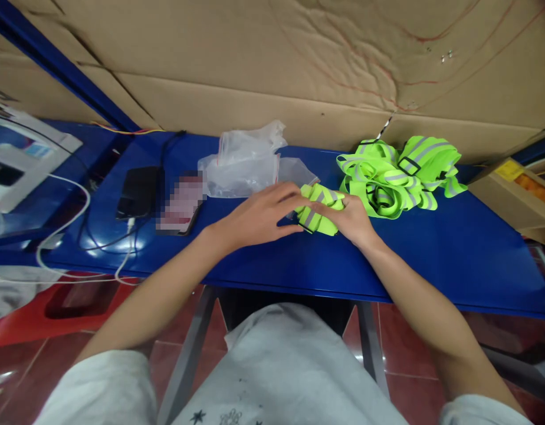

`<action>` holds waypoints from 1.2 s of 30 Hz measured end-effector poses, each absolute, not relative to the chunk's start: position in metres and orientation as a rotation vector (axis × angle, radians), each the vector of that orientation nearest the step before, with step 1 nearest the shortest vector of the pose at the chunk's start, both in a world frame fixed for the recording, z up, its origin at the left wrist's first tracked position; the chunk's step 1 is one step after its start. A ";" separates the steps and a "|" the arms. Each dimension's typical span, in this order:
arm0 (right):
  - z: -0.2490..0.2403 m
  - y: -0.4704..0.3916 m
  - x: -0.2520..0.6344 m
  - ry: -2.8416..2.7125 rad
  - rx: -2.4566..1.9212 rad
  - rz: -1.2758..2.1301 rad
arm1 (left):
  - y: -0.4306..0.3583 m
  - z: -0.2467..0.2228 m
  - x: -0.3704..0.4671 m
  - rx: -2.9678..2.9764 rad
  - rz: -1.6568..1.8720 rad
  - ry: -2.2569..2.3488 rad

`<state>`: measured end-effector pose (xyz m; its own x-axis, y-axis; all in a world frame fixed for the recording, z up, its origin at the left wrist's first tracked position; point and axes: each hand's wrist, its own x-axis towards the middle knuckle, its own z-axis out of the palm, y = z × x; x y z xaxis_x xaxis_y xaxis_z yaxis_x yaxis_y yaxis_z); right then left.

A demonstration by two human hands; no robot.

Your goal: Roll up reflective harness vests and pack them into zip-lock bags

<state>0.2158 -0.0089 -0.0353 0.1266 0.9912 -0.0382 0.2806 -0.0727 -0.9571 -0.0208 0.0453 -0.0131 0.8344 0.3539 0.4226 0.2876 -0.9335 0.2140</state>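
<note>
Far left: a white box (20,156) sits at the table's left end, partly out of frame; white cables (78,236) loop from it across the blue top and over the front edge.
Phone: a black phone (138,192) lies flat on the table (453,254), a black cable running back from it toward the cardboard wall (299,71).
Blurred item: a pixelated flat object (181,203) lies just right of the phone; what it is cannot be told.
Bags: clear plastic zip bags (243,162) with red seal strips lie heaped near the table's back edge, behind the hands.
Left hand: the left hand (259,215) reaches in from the lower left, palm down, fingers curled, its fingertips touching the left end of the strap. Grip: closed lightly on the strap between thumb and fingers.
Strap: a folded neon-yellow strap (319,206) with grey reflective bands rests on the table at mid-depth, between the two hands and touched by both.
Right hand: the right hand (352,221) comes in from the lower right and presses on the strap's right part. Grip: closed on the strap, fingers bent over it.
Pile: a loose pile (399,174) of the same neon-yellow straps, with black buckles, lies on the table behind and right of the right hand, near but apart from the held strap.
Far right: an open cardboard box (518,192) with orange contents stands at the table's right end.
Below: grey clothing on the person's lap, red floor tiles under the table.
</note>
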 end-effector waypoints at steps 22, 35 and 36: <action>-0.039 0.004 0.228 -0.922 -1.469 1.548 | 0.074 -0.023 0.008 3.068 0.452 0.520; -0.028 -0.009 0.224 -1.397 -1.431 1.446 | 0.062 -0.047 0.007 3.012 0.534 0.479; -0.028 -0.009 0.222 -1.295 -1.416 1.475 | 0.063 -0.047 0.006 3.000 0.554 0.490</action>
